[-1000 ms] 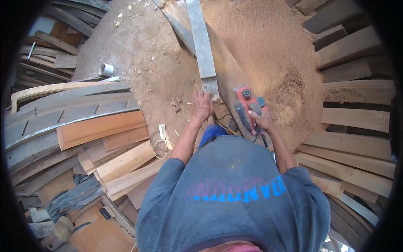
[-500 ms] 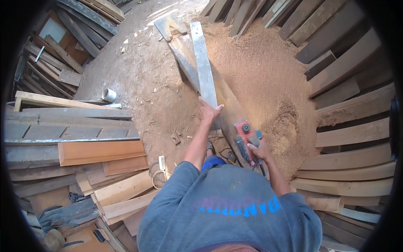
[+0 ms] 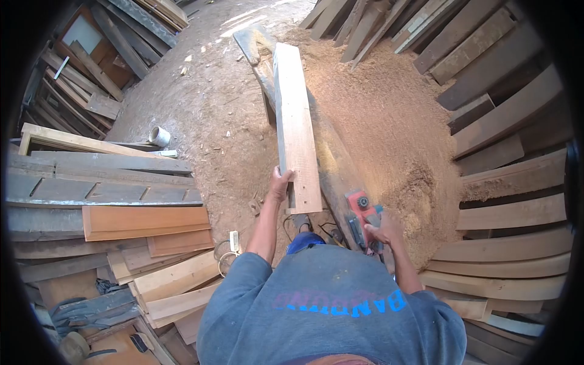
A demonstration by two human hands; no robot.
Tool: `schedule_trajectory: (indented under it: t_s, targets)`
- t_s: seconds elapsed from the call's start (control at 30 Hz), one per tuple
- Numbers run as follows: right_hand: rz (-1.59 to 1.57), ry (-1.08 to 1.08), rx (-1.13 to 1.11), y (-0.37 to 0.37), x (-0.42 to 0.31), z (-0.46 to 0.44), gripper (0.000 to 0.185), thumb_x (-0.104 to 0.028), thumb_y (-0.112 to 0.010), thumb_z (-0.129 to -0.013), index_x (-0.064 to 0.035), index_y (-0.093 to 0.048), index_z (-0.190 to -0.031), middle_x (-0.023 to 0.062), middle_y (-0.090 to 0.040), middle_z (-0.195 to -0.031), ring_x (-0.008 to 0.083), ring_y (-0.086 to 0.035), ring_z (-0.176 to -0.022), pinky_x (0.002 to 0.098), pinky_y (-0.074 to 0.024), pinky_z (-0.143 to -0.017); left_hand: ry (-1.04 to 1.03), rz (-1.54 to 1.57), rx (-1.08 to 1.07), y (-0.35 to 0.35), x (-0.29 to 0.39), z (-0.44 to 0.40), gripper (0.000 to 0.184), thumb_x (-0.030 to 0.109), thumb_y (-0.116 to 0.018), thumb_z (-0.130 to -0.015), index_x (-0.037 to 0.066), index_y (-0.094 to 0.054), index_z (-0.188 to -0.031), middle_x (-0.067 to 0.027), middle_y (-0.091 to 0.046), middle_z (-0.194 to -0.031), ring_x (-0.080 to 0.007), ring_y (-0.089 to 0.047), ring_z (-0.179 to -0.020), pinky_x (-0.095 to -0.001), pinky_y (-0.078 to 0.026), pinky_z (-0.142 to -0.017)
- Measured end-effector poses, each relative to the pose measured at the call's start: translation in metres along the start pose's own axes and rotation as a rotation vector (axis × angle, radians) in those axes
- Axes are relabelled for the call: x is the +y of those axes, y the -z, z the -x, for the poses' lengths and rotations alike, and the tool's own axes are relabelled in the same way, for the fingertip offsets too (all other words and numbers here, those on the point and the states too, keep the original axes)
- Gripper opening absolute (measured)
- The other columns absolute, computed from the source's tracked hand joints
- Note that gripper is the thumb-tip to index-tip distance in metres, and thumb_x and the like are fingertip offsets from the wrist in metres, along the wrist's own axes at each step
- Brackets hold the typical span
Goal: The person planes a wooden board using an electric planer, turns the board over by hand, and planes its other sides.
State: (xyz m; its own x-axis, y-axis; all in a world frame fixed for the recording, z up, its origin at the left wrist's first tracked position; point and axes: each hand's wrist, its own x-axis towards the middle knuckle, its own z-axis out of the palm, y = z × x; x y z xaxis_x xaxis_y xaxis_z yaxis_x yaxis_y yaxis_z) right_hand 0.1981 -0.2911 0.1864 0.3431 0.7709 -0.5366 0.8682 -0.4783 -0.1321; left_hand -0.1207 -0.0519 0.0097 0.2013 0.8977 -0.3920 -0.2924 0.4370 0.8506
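Observation:
My left hand [image 3: 280, 184] grips the near left edge of a wooden board [image 3: 298, 134], its thumb over the edge. The board's upper face is pale and freshly bare, with small dark holes near the close end; its left side is grey. Beneath it, and running out to the right, is a long dusty wooden bench [image 3: 339, 159] with a notched far end. On the near part of that bench sits a red electric planer [image 3: 361, 208]. My right hand [image 3: 387, 230] is around the planer's rear handle, fingers partly hidden.
Sawdust and shavings [image 3: 389, 134] cover the ground right of the bench. Leaning planks [image 3: 511, 234] line the right side. At left lie stacked boards [image 3: 146, 222] and a white bucket [image 3: 160, 136]. A dark cord [image 3: 331, 231] runs near my feet.
The board has turned over from its grey face to a pale face and come nearer to me. My left hand has moved left and toward me. The planer stays on the bench under my right hand.

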Motion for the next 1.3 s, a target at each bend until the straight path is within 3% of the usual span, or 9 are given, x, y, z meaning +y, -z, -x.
schedule_trajectory:
  t_s: [0.1,0.2,0.3,0.4,0.5,0.53,0.77,1.07,1.3]
  targets:
    - [-0.293,0.179,0.097,0.034,-0.023,-0.007,0.077,-0.048,-0.071,-0.089,0.0017,-0.051,-0.143,0.0325,-0.058,-0.139,0.0435,-0.058,-0.128,0.0500,-0.0465,-0.107,0.093,0.441,-0.221,-0.045,0.046,0.055,0.064,0.031,-0.066,-0.086,-0.004,-0.050,-0.137,-0.0196,-0.067,-0.124,-0.0320,-0.068,-0.109,-0.0469,-0.056,-0.099]
    - [-0.939,0.244,-0.185,0.049,-0.058,-0.008,0.083,-0.050,-0.070,-0.090,0.0014,-0.044,-0.150,0.0301,-0.055,-0.143,0.0402,-0.052,-0.137,0.0465,-0.0416,-0.113,0.124,0.619,-0.244,-0.088,0.072,0.096,0.075,0.040,-0.064,-0.086,-0.005,-0.048,-0.143,-0.0218,-0.067,-0.128,-0.0345,-0.068,-0.114,-0.0488,-0.055,-0.103]
    - [-1.299,0.697,-0.207,0.062,-0.091,0.006,0.086,-0.049,-0.070,-0.091,0.0007,-0.039,-0.154,0.0276,-0.050,-0.149,0.0362,-0.043,-0.144,0.0440,-0.0367,-0.116,0.070,0.768,-0.248,-0.106,0.078,0.112,0.073,0.041,-0.065,-0.085,-0.004,-0.051,-0.142,-0.0198,-0.068,-0.126,-0.0336,-0.069,-0.112,-0.0477,-0.055,-0.104]
    - [-1.060,0.859,0.039,0.100,-0.116,0.034,0.085,-0.043,-0.071,-0.091,-0.0001,-0.036,-0.156,0.0280,-0.046,-0.150,0.0392,-0.044,-0.142,0.0462,-0.0354,-0.117,0.018,0.889,-0.319,-0.126,0.104,0.116,0.073,0.047,-0.066,-0.088,0.000,-0.052,-0.143,-0.0190,-0.069,-0.127,-0.0340,-0.069,-0.114,-0.0481,-0.054,-0.104]
    - [-0.722,0.859,0.299,0.143,-0.147,0.052,0.085,-0.035,-0.073,-0.092,-0.0006,-0.033,-0.158,0.0280,-0.047,-0.145,0.0416,-0.047,-0.136,0.0489,-0.0364,-0.116,-0.053,0.959,-0.464,-0.150,0.143,0.117,0.074,0.055,-0.065,-0.092,0.005,-0.052,-0.145,-0.0180,-0.066,-0.133,-0.0350,-0.066,-0.119,-0.0517,-0.052,-0.106]
    - [-0.775,0.919,0.411,0.145,-0.158,0.045,0.082,-0.031,-0.073,-0.092,-0.0014,-0.034,-0.158,0.0267,-0.050,-0.138,0.0422,-0.050,-0.131,0.0497,-0.0400,-0.112,-0.105,0.953,-0.481,-0.153,0.149,0.113,0.074,0.055,-0.064,-0.093,0.005,-0.052,-0.146,-0.0176,-0.065,-0.134,-0.0354,-0.065,-0.120,-0.0522,-0.052,-0.107]
    - [-0.915,1.067,0.514,0.189,-0.194,0.030,0.071,-0.045,-0.069,-0.098,0.0003,-0.048,-0.148,0.0221,-0.050,-0.131,0.0332,-0.051,-0.121,0.0412,-0.0461,-0.103,-0.326,0.788,-0.520,-0.166,0.200,0.091,0.071,0.057,-0.055,-0.096,0.006,-0.051,-0.146,-0.0196,-0.062,-0.135,-0.0369,-0.062,-0.123,-0.0525,-0.051,-0.107]
    - [-1.020,1.041,0.495,0.190,-0.203,0.029,0.069,-0.049,-0.069,-0.097,0.0020,-0.055,-0.141,0.0188,-0.051,-0.129,0.0288,-0.050,-0.120,0.0396,-0.0462,-0.103,-0.220,1.091,-0.702,-0.170,0.211,0.086,0.067,0.051,-0.056,-0.098,0.005,-0.050,-0.146,-0.0190,-0.062,-0.135,-0.0352,-0.062,-0.123,-0.0514,-0.050,-0.109]
    - [-1.140,0.968,0.500,0.189,-0.203,0.025,0.078,-0.042,-0.074,-0.094,0.0043,-0.045,-0.149,0.0213,-0.049,-0.138,0.0310,-0.050,-0.131,0.0411,-0.0471,-0.106,-0.201,0.768,-0.363,-0.163,0.232,0.096,0.062,0.042,-0.056,-0.099,0.000,-0.048,-0.145,-0.0221,-0.062,-0.133,-0.0350,-0.064,-0.122,-0.0496,-0.052,-0.108]
